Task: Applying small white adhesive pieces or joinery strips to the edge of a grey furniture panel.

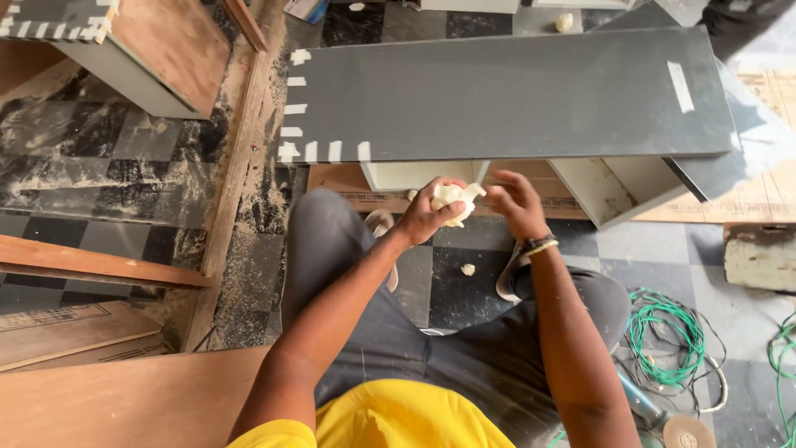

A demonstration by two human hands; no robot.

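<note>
Your left hand (pixel 427 214) grips a crumpled cream wad (pixel 454 199), right hand (pixel 516 202) pinching its edge, just below the grey panel (pixel 514 95) with white tape strips (pixel 300 129); checkered floor (pixel 431 282) open between your knees.

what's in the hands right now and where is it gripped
The left hand clutches a crumpled pale tape wad around its lower left side. The right hand pinches at the wad's right edge with its fingertips; whether it truly grips cannot be told.
</note>
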